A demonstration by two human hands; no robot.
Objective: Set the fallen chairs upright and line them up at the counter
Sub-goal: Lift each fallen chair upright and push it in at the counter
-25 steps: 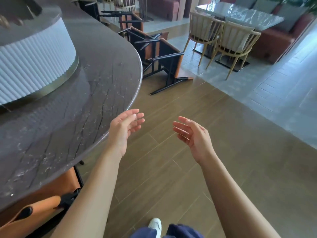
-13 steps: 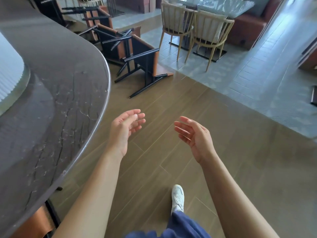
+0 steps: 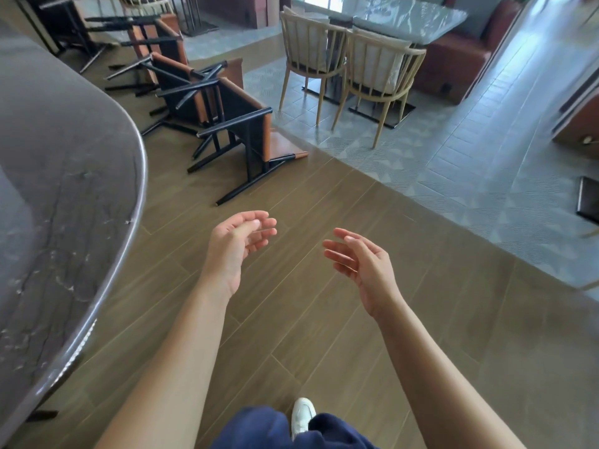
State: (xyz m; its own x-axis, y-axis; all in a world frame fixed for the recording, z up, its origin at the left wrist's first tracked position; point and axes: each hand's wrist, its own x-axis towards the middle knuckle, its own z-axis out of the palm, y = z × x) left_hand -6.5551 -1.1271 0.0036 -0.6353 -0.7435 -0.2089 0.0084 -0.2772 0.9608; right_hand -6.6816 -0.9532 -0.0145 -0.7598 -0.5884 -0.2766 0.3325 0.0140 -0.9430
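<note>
Three black-framed chairs with orange seats lie tipped over on the wood floor beside the curved dark marble counter (image 3: 81, 196). The nearest fallen chair (image 3: 249, 134) lies on its side, legs pointing toward me. A second fallen chair (image 3: 181, 82) lies behind it, and a third (image 3: 146, 34) farther back. My left hand (image 3: 236, 244) and my right hand (image 3: 359, 264) are held out in front of me above the floor, both empty with fingers apart, well short of the nearest chair.
Two pale wooden chairs (image 3: 343, 63) stand at a grey table (image 3: 421, 14) on the tiled area to the right. A red-brown sofa (image 3: 453, 59) sits behind them. A dark flat object (image 3: 588, 202) lies at the right edge. My white shoe (image 3: 301, 416) is below.
The view has moved forward along the counter, so the fallen chairs appear larger and closer. Both hands stay empty and keep about the same pose.
</note>
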